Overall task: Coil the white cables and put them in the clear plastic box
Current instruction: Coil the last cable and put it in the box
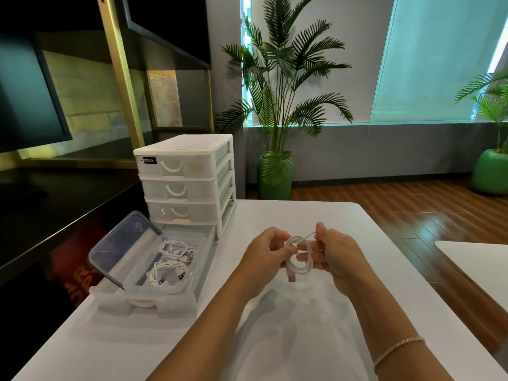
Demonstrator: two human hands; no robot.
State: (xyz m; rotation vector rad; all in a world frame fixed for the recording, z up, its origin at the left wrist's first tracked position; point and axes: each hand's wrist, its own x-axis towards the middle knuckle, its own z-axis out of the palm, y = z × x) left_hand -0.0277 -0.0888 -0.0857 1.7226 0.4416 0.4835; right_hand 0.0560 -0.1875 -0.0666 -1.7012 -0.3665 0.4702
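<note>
— What are the hands doing?
— The left hand pinches one side of a coiled white cable; the right hand grips the other side, with the loose end nipped between thumb and forefinger. The coil hangs above the tabletop, its plug pointing down.
— And the box?
— The clear box sits to the left in a pulled-out drawer, its lid propped open. More cables lie inside it.
— Beyond that?
— A white drawer unit stands just behind the drawer, near the tabletop's far left corner.
</note>
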